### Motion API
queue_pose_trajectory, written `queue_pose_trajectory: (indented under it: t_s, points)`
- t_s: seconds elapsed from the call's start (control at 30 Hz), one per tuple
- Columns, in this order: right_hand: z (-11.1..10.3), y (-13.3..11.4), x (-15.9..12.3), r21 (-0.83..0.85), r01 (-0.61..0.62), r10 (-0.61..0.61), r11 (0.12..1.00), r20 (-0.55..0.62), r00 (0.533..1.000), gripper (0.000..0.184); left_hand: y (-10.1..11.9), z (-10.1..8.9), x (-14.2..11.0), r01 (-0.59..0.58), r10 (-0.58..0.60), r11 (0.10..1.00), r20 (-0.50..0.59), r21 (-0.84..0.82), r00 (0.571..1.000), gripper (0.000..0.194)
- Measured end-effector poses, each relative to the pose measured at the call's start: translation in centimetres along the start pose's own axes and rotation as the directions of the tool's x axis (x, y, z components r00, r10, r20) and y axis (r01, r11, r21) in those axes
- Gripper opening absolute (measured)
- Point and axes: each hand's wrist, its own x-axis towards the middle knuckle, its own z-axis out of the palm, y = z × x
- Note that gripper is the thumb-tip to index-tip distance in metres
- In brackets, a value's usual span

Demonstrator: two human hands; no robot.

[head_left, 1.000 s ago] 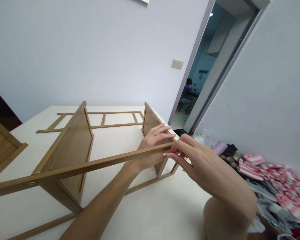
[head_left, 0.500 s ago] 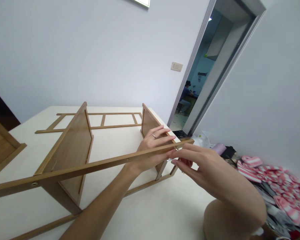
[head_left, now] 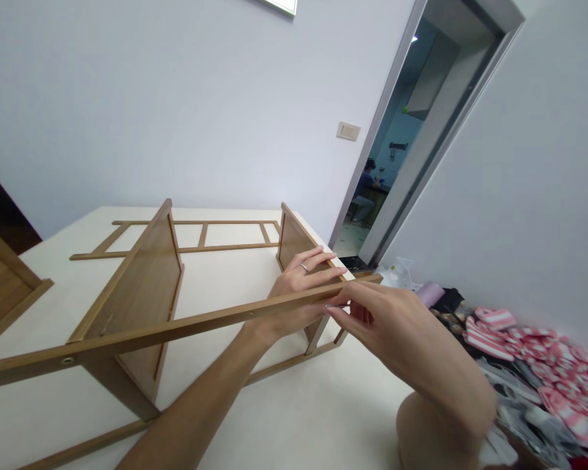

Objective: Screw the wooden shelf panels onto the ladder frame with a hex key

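A wooden rail [head_left: 196, 328] of a shelf frame runs across the view from lower left to right. My left hand [head_left: 298, 287], with a ring on one finger, reaches under the rail and grips its right end where the end shelf panel [head_left: 298, 238] joins. Its fingers lie over the panel, with the thumb side below the rail. Close beside it, my right hand [head_left: 372, 313] pinches a thin metal hex key [head_left: 337, 305] against the outer face of the rail. My right fingers hide the joint there. A second shelf panel [head_left: 142, 287] stands upright further left.
The frame rests on a white table [head_left: 294, 418]. A wooden ladder-like side frame [head_left: 225, 248] lies at the back near the wall. Another wooden panel [head_left: 4, 281] is at the left edge. Striped clothes [head_left: 543, 346] are heaped at right. Through the doorway, a person [head_left: 366, 186] sits.
My right hand has turned at the joint, and the hex key's visible end has shifted slightly left and up. My left hand keeps its hold on the frame.
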Motion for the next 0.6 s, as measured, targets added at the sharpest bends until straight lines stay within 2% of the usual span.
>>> queue_pose_trajectory:
  t_s: [0.1,0.23,0.43,0.6]
  points:
    - [-0.4,0.2,0.0,0.030,0.002,0.000,1.000,-0.055,0.998,0.023,0.2,-0.1,0.1,0.022,-0.022,1.000,0.002,-0.016,1.000,0.039]
    - [-1.1,0.9,-0.2,0.077,0.002,0.006,0.997,-0.107,0.994,0.022,0.7,-0.1,0.3,0.040,-0.040,0.999,-0.014,-0.027,0.999,0.033]
    - [-1.8,2.2,-0.2,0.269,-0.044,0.058,0.962,-0.044,0.997,0.017,0.9,0.3,0.4,-0.009,0.010,1.000,-0.073,0.022,0.997,0.028]
    - [-2.4,2.6,-0.2,0.271,-0.007,0.036,0.962,-0.103,0.994,0.022,0.8,0.4,0.5,-0.015,0.018,0.999,-0.083,0.032,0.996,0.027]
